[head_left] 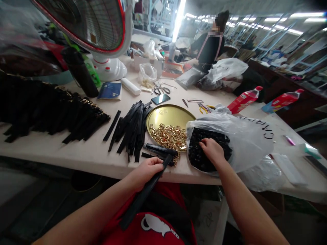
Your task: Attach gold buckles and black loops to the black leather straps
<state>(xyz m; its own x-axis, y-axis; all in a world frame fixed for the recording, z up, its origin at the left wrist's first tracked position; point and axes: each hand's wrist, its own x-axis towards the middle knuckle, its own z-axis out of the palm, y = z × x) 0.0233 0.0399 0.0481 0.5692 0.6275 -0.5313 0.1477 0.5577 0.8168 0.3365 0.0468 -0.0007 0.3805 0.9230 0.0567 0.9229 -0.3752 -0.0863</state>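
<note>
Pinched between the thumb and fingers of my left hand (150, 168) is a black strap (141, 200), slanting down across my lap. My right hand (212, 149) reaches into the mouth of a clear plastic bag (245, 136), over a heap of small black pieces (200, 154). Its fingers are curled together at the heap, and what they hold is too small to make out. Just left of the bag lies a round gold tray (166, 114) with many small gold buckles (168, 136). A black-handled tool (160, 149) rests at the tray's front edge.
Loose black straps (133, 129) lie left of the tray, and a large pile of straps with gold fittings (51, 109) is farther left. A phone (160, 99), scissors (161, 89), pliers (203, 108), red-labelled bottles (245, 100) and a fan (109, 68) stand around. A person (211, 47) is across the table.
</note>
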